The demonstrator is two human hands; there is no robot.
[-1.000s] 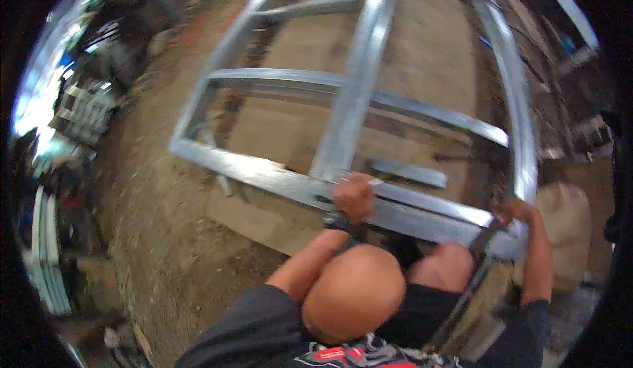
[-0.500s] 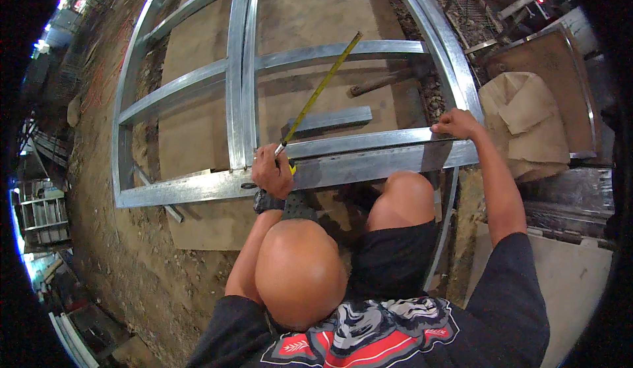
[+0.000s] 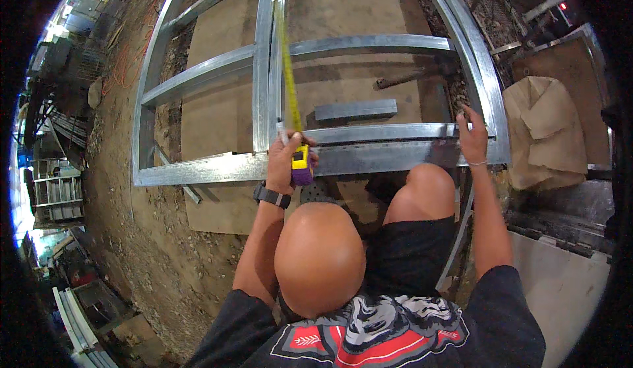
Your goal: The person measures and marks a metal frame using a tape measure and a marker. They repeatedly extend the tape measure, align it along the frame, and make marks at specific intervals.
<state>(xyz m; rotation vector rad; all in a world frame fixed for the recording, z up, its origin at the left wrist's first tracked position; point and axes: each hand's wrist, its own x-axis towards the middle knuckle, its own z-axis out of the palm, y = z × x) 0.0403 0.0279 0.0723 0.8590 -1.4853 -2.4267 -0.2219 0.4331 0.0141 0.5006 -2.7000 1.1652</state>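
Note:
A yellow and purple tape measure (image 3: 301, 162) is gripped in my left hand (image 3: 280, 165), above the near rail of a galvanized metal frame (image 3: 224, 169). Its yellow blade (image 3: 285, 52) runs out away from me, close along the frame's double middle bars (image 3: 262, 91). A slim whitish stick, perhaps a marker (image 3: 282, 133), shows by the same hand's thumb. Over the right end of the near rail is my right hand (image 3: 473, 142), thumb and fingers apart and nothing visible in them.
Inside the frame, a short metal tube (image 3: 356, 110) lies on brown board (image 3: 221, 121), with a rusty rod (image 3: 399, 79) beyond it. Folded brown paper (image 3: 539, 131) sits right of the frame. My knees (image 3: 320, 259) are close to the near rail.
The tape blade has swung from slanting right to lying nearly in line with the middle bars. My left hand has turned, showing the tape's body. My right hand's fingers have spread from a pinch.

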